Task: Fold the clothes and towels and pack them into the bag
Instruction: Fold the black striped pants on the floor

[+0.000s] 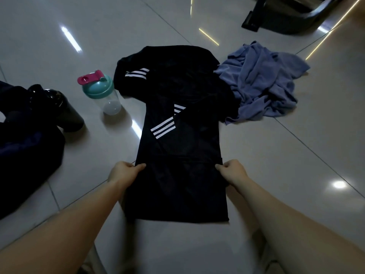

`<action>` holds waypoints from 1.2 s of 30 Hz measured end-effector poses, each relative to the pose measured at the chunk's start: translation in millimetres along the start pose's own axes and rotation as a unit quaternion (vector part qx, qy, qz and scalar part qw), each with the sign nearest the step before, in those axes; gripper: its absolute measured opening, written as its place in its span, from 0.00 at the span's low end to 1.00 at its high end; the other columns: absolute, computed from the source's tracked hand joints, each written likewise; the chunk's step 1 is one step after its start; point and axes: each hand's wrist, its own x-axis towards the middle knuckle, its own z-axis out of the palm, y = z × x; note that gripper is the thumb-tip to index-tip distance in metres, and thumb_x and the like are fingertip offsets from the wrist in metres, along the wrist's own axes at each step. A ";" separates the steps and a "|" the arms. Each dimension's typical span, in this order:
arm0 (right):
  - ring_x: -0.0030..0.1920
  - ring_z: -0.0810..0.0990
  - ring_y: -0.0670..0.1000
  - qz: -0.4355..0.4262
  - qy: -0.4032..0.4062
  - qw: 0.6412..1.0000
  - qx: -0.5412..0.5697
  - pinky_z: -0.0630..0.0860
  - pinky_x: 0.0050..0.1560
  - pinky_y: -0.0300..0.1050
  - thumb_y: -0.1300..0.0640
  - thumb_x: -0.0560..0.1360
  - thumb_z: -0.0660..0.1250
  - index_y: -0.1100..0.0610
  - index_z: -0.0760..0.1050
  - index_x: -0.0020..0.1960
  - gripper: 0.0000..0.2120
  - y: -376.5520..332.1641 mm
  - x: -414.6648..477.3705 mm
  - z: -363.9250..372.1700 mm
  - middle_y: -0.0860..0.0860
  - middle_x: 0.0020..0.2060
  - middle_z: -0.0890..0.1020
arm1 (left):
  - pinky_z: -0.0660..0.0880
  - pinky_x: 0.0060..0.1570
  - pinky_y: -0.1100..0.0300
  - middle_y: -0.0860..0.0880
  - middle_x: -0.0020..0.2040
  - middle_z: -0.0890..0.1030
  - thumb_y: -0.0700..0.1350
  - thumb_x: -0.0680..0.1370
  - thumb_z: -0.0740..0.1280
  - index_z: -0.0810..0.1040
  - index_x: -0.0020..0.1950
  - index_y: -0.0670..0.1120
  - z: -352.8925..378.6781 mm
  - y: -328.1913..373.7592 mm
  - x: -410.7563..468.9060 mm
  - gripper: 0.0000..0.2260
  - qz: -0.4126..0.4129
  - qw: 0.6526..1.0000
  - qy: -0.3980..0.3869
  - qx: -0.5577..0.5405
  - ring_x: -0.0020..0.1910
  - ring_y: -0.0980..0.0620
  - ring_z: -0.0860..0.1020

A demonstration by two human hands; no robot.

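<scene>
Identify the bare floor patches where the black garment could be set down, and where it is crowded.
Bare tile lies right of the black garment, nearer than the blue towel, and far left beyond the shaker bottle. Crowded: the left side, where shaker bottle, black bottle and dark bag cluster.

The dark bag (pixel 23 155) is cut off by the left edge, and the black bottle (pixel 65 109) beside it is too dark to read. The top edge cuts the dark furniture (pixel 292 16). The black shirt (pixel 181 139) hides 1 side of the blue towel (pixel 264 82) and the finger ends of the left hand (pixel 123 172) and the right hand (pixel 233 171).
</scene>
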 end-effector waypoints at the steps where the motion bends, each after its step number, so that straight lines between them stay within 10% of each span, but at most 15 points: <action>1: 0.28 0.73 0.54 -0.003 0.000 1.000 0.003 0.67 0.33 0.45 0.47 0.77 0.70 0.56 0.66 0.29 0.23 2.7 -3.2 1.6 0.52 0.25 0.71 | 0.82 0.48 0.50 0.46 0.37 0.86 0.57 0.72 0.77 0.84 0.41 0.42 -0.4 -4.1 -4.4 0.17 -0.003 1.000 0.001 -0.008 0.38 0.46 0.84; 15: 0.25 0.70 0.53 0.032 -0.052 0.998 0.021 0.65 0.29 0.44 0.52 0.74 0.75 0.57 0.64 0.31 0.23 40.0 -49.4 3.3 0.54 0.25 0.68 | 0.76 0.39 0.54 0.43 0.34 0.83 0.55 0.68 0.81 0.82 0.38 0.37 -5.7 -56.0 -41.2 0.21 -0.026 0.998 -0.022 0.059 0.36 0.44 0.81; 22: 0.22 0.63 0.49 0.068 -0.183 0.978 -0.077 0.60 0.27 0.41 0.61 0.75 0.74 0.58 0.65 0.35 0.18 61.0 -72.8 -1.8 0.53 0.25 0.66 | 0.73 0.34 0.58 0.36 0.50 0.82 0.40 0.69 0.81 0.81 0.52 0.32 -18.9 -61.8 -57.7 0.18 -0.069 0.986 -0.084 0.126 0.36 0.47 0.76; 26: 0.21 0.65 0.50 0.076 -0.194 0.971 -0.116 0.63 0.27 0.40 0.60 0.76 0.73 0.59 0.67 0.34 0.18 67.4 -82.9 1.6 0.54 0.23 0.68 | 0.78 0.51 0.50 0.37 0.49 0.81 0.41 0.73 0.78 0.77 0.60 0.31 -19.6 -67.8 -63.8 0.22 -0.100 0.980 -0.101 0.141 0.49 0.41 0.81; 30: 0.24 0.70 0.52 0.104 -0.173 0.974 -0.104 0.67 0.28 0.42 0.60 0.74 0.74 0.62 0.71 0.38 0.14 65.4 -88.3 6.3 0.56 0.27 0.73 | 0.69 0.37 0.57 0.44 0.39 0.77 0.45 0.74 0.78 0.78 0.52 0.38 -22.0 -68.9 -69.0 0.15 -0.137 0.965 -0.135 0.176 0.34 0.49 0.72; 36: 0.45 0.83 0.63 0.114 -0.038 0.993 0.011 0.83 0.46 0.58 0.49 0.73 0.74 0.64 0.76 0.50 0.19 50.7 -94.7 21.0 0.61 0.48 0.82 | 0.79 0.39 0.51 0.41 0.41 0.80 0.49 0.72 0.79 0.75 0.45 0.39 -7.0 -62.4 -69.2 0.18 -0.113 0.986 -0.069 0.106 0.39 0.42 0.81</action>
